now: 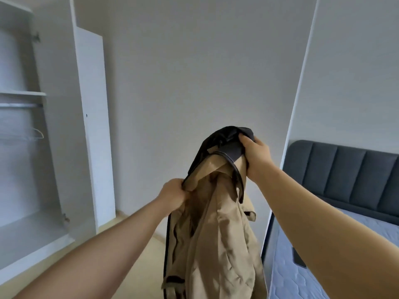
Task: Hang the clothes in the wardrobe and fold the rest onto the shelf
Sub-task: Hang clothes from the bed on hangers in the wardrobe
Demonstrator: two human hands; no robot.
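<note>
My left grip [173,192] and right grip [255,155] clamp the coat [216,234]; the bunched cloth could slip and drop.

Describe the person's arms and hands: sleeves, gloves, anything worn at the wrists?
The left hand and right hand are both bare, with no gloves. The arms are uncovered as far as the frame shows: no sleeves, watch or bracelet.

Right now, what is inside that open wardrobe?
Inside the wardrobe a shelf sits above a metal rail, with one bare hanger below it. No clothes show. Its left part runs off the picture, so what is there cannot be seen.
</note>
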